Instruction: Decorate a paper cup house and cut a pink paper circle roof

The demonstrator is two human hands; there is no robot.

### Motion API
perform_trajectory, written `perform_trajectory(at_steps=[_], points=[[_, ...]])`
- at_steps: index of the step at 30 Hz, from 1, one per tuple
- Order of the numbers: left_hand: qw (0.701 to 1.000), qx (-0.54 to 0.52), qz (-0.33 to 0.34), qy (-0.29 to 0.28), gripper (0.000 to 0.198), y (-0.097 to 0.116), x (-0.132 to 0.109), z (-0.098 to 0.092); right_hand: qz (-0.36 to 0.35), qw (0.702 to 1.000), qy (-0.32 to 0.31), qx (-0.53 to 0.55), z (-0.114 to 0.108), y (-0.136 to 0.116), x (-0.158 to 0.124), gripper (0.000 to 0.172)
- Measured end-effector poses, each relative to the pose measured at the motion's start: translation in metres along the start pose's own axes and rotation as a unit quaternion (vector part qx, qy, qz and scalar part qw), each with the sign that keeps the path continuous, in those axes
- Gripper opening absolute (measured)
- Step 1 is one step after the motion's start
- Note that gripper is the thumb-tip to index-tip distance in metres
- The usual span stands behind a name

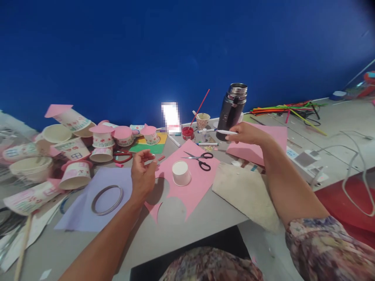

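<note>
My right hand (246, 133) is raised on the right and grips a white marker pen (225, 132), which points left in front of the dark flask. My left hand (143, 175) hovers at the left edge of the cut pink paper (202, 150), its fingers curled in. A small reddish piece (161, 158) shows by its fingertips; whether the fingers hold it is unclear. Between my hands, a white paper cup (181, 173) rests upside down on the pink paper. Scissors with black handles (202, 159) lie partly spread beside the cup. Round holes are cut from the paper's near side.
Decorated paper cups with pink tops (102, 134) crowd the left. A tape-like ring (108, 200) lies on purple paper (79, 218). Behind are a red paint jar (188, 134) with a brush, a patterned cup (203, 121) and an uncapped flask (231, 111). A beige cloth (243, 191) lies right.
</note>
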State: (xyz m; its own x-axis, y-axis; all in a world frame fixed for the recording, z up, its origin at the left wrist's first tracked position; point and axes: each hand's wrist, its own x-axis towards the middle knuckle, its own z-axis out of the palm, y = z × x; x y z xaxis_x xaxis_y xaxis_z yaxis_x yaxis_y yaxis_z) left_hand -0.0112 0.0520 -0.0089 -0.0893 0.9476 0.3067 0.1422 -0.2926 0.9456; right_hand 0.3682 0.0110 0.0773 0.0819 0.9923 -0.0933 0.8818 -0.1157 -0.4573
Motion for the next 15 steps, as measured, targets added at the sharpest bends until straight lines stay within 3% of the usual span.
perform_trajectory(at_steps=[3,9,12,15], points=[[1.000,-0.016,-0.013,0.018,0.038,-0.010,0.005,-0.001,-0.039,0.998,0.054,-0.015,0.026,-0.023,0.010,0.035],[0.997,0.041,-0.004,0.057,0.041,-0.026,0.020,-0.012,-0.133,0.989,0.037,-0.060,0.101,-0.056,0.012,0.033],[0.993,0.107,0.024,0.042,0.037,-0.025,0.026,-0.020,-0.136,0.986,0.038,-0.085,0.115,-0.060,0.009,0.034],[0.980,0.190,0.059,-0.023,0.018,-0.024,0.029,-0.018,-0.116,0.987,0.056,-0.099,0.118,-0.062,0.008,0.036]])
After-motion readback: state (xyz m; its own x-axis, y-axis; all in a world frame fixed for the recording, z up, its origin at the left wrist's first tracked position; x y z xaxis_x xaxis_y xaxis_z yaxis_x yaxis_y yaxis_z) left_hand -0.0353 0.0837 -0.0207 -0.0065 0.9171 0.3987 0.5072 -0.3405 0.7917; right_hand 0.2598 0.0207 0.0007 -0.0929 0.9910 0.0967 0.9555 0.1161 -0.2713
